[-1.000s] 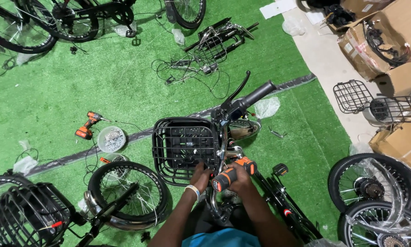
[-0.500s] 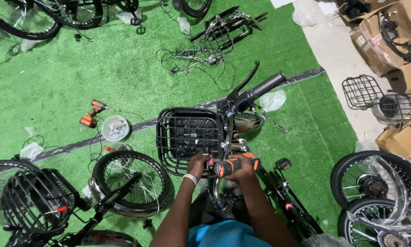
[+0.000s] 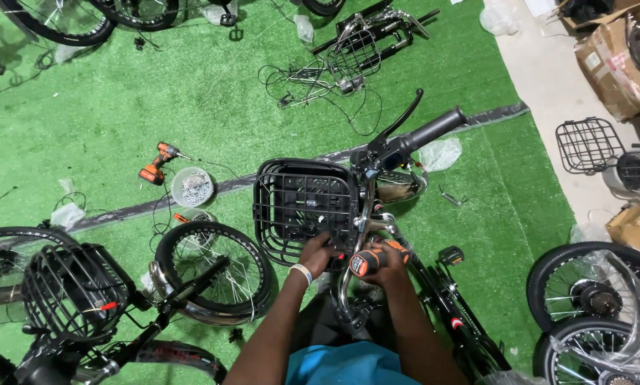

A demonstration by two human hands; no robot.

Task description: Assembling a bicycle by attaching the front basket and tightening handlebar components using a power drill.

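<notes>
A green artificial-turf floor fills most of the view, with a pale bare strip of floor along the right side carrying cardboard boxes and a loose wire basket. A black bicycle stands in the middle, its handlebar grip and brake lever pointing up to the right. Two wheels lie at the lower right, partly wrapped in clear plastic. Another wheel lies flat left of the bicycle, and a second bicycle with its own dark basket occupies the lower left corner. The black wire front basket is mounted on the middle bicycle, just left of its stem. An orange cordless drill lies on the turf beside a round white tub of small metal parts. The left hand, with a pale wristband, is closed on the lower rear edge of the front basket. The right hand is wrapped around an orange-and-black power screwdriver, whose tip points toward the basket's rear edge, close to the left hand.
</notes>
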